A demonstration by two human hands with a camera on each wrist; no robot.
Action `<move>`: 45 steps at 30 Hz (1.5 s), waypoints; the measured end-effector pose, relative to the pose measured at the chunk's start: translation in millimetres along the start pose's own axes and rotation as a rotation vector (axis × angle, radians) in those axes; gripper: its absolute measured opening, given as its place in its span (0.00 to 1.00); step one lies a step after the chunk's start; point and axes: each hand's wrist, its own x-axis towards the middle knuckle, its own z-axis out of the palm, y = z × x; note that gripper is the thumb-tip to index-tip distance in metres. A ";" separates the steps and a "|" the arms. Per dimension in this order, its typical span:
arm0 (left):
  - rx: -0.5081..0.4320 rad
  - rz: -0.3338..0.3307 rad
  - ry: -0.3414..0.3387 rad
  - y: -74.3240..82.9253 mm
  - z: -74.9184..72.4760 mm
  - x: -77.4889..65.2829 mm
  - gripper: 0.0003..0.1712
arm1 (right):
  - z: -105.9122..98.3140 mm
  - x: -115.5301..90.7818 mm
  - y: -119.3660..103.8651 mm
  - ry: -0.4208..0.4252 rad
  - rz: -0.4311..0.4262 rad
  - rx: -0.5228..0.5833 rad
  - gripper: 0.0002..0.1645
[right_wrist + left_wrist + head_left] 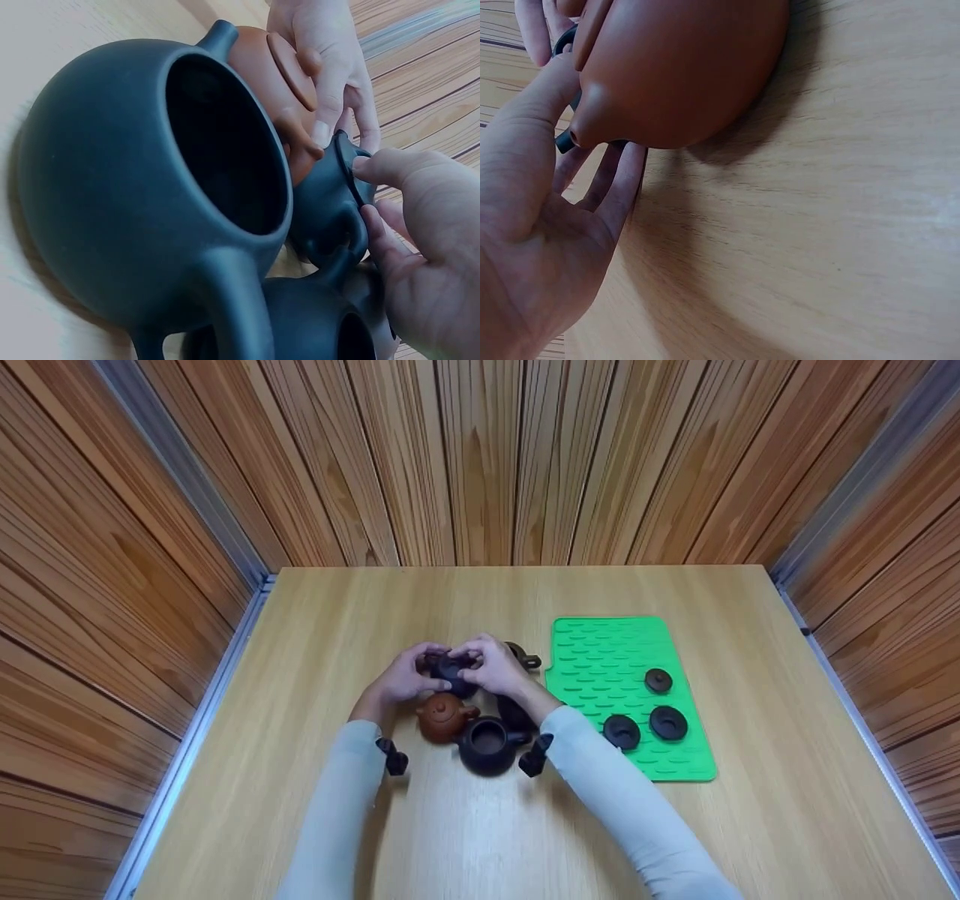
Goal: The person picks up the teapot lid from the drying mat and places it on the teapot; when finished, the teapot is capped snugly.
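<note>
A small dark teapot (455, 676) stands between the two hands, its lid (347, 171) on top. My left hand (410, 673) holds the pot, with the thumb on the near side and fingers round the far side. The right hand (431, 225) pinches the lid at its knob and rim. Just nearer than this pot sits a reddish-brown teapot (441, 718) with its lid on; in the left wrist view it hides part of the left hand's fingers. A larger dark teapot (97, 180) stands lidless beside it, its round mouth showing.
Another dark teapot (514, 712) is partly under the right forearm, and one more teapot (529, 661) shows beyond the right hand. To the right lies a green mat (600, 660) bearing three dark lids: a small one (658, 681) and two wider ones (622, 732).
</note>
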 end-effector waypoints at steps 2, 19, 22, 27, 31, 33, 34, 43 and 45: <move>0.023 0.002 -0.004 -0.5 -0.6 1.0 0.37 | -0.3 -0.2 0.1 0.001 -0.008 0.005 0.21; 0.022 -0.048 0.014 13.8 2.6 -8.8 0.36 | -3.4 -3.2 -2.6 -0.005 -0.021 0.007 0.20; 0.023 -0.046 0.016 13.7 3.4 -8.8 0.36 | -5.4 -4.4 -2.8 -0.002 -0.028 0.008 0.20; 0.022 -0.032 0.026 12.2 4.1 -7.5 0.35 | -11.0 -6.4 -2.5 -0.004 -0.043 0.002 0.21; 0.005 -0.025 0.030 11.8 4.8 -6.8 0.35 | -15.1 -7.7 -1.6 0.002 -0.045 0.011 0.22; -0.005 -0.025 0.030 11.5 5.4 -6.2 0.35 | -16.6 -8.2 -0.7 0.009 -0.052 0.013 0.22; -0.008 -0.031 0.032 11.5 5.4 -6.2 0.35 | -17.3 -8.4 -0.4 0.010 -0.054 0.015 0.22; -0.001 -0.056 0.041 12.0 4.8 -6.0 0.35 | -27.4 -13.2 -2.0 -0.012 -0.057 0.062 0.22; 0.003 -0.059 0.044 11.6 4.3 -5.9 0.34 | -30.4 -14.1 -2.3 -0.016 -0.065 0.072 0.23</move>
